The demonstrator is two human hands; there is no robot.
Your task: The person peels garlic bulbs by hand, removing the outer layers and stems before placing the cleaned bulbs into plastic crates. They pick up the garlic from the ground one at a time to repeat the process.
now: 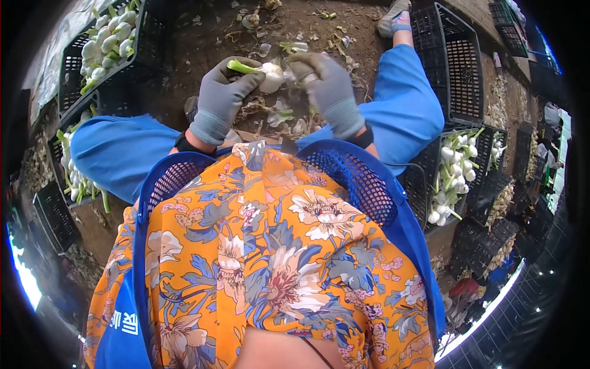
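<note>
A white garlic bulb (pixel 271 79) with a short green stem is held in my left hand (pixel 222 97), which wears a grey glove. The stem lies across the fingers and points left. Just right of the bulb is my right hand (pixel 327 86), also gloved, its fingers curled and somewhat blurred. Something pale shows at its fingertips, too smeared to name. Whether the right fingers touch the bulb cannot be made out.
Garlic bulbs (pixel 110 38) fill a black crate (pixel 72 69) at the upper left. More garlic (pixel 455 169) lies in a crate at the right. A tall black crate (pixel 462 67) stands beside my outstretched leg. Peelings and scraps (pixel 279 114) litter the brown ground.
</note>
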